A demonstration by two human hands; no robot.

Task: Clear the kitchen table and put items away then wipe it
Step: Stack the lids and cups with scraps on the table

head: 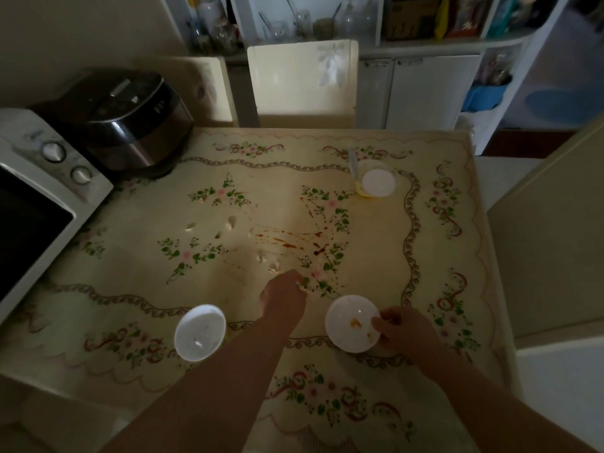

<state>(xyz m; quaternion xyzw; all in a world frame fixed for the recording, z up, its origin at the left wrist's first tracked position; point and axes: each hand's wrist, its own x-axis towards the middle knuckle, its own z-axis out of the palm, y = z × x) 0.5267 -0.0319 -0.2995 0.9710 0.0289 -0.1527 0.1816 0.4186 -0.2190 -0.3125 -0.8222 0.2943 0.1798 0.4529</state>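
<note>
- We see the left hand (283,297) reaching over the near middle of the table (376,256), its fingers curled in tight and pointing down at the flowered cloth.
- A pale scrap (304,288) sits right at those fingertips and looks pinched between them; we cannot tell if it has left the cloth.
- More pale scraps (231,223) lie scattered just beyond the left hand, apart from the fingers.
- A brown sauce spill (294,245) streaks the cloth past the knuckles, untouched by either hand.
- The right hand (402,329) grips the right rim of a small white bowl (351,322), thumb on the inside edge and fingers curled under the outside.
- That bowl is at the near right of the table, with orange smears inside; we cannot tell whether it rests on the cloth or is raised.
- A second white bowl (200,332) stands at the near left, beside the left forearm and not touching it.
- A glass cup (377,182) with a spoon (352,160) leaning in it stands at the far right, well apart from both hands.
- A rice cooker (130,116) and a white oven (42,197) occupy the far left side.
</note>
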